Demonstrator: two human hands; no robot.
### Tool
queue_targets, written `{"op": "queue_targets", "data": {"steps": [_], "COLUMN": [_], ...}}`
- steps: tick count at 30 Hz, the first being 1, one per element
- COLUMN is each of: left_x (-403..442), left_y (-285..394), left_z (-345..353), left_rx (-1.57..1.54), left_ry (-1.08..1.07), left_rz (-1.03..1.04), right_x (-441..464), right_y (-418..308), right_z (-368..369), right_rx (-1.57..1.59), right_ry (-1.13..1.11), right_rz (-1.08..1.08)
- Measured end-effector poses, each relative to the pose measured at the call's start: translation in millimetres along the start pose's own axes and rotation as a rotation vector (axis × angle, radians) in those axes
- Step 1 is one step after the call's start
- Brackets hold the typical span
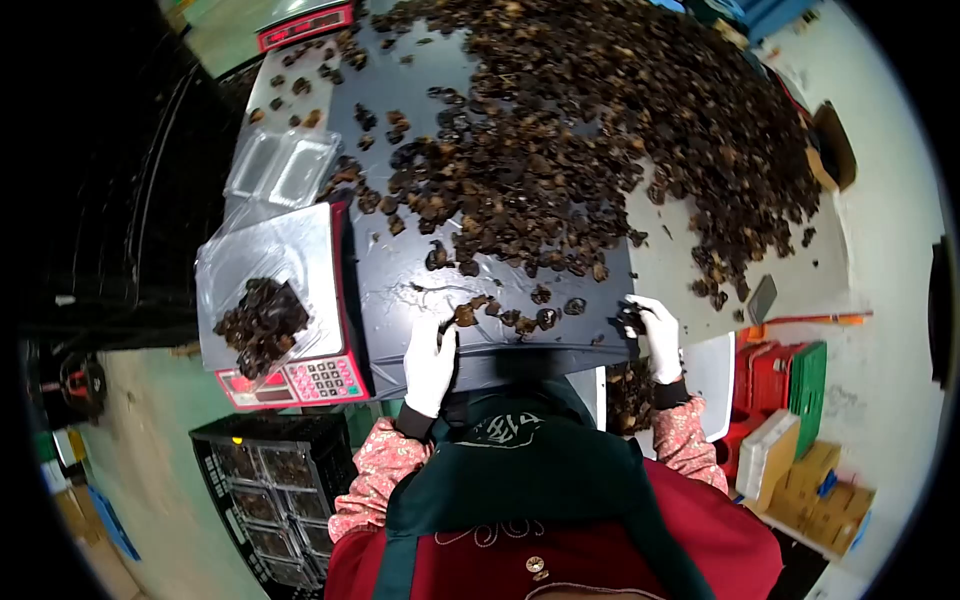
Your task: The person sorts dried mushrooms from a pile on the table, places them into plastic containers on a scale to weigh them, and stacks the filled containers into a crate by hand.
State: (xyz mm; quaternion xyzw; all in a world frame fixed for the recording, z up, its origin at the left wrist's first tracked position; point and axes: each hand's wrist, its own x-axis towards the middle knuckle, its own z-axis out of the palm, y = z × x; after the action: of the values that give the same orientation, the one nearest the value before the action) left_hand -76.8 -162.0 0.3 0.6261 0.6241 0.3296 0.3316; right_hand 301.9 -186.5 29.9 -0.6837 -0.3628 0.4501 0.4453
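My left hand (430, 365), in a white glove, is at the near table edge with its fingers curled; a small dark bit shows at the fingertips, too small to make out. Beside it lies a short row of dark brown wood ear mushrooms (525, 324). At the right end of this row my right hand (657, 340), also gloved, is closed around a dark wood ear mushroom (631, 318). Beyond both hands spreads a large heap of the same mushrooms (560, 150) on the dark table cover (390, 285).
On the left a red scale (335, 378) carries a clear plastic tray with mushrooms (262, 325). Clear empty trays (283, 165) lie behind it. A black crate (270, 490) with packed trays stands below. Red and green crates (808, 390) and cardboard boxes (820, 500) are at right.
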Motion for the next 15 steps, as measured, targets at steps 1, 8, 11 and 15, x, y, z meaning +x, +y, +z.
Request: {"op": "queue_targets", "data": {"steps": [1, 8, 11, 15], "left_x": [5.7, 37.8, 42.4, 44.9], "left_y": [2.5, -4.0, -14.0, -11.6], "left_z": [6.7, 31.3, 25.6, 12.0], "left_rx": [0.0, 0.368, 0.307, 0.201], "left_ry": [-0.021, -0.075, -0.062, -0.133], "left_rz": [0.014, 0.154, 0.164, 0.005], "right_x": [-5.8, -46.1, -34.0, -7.3], "right_y": [14.0, 18.2, 3.8, 19.9], "right_z": [-25.1, -53.5, 15.7, 78.0], "right_rx": [-0.115, -0.876, -0.689, -0.872], "right_ry": [0.075, 0.241, 0.074, 0.106], "right_rz": [0.001, -0.399, -0.552, -0.657]}}
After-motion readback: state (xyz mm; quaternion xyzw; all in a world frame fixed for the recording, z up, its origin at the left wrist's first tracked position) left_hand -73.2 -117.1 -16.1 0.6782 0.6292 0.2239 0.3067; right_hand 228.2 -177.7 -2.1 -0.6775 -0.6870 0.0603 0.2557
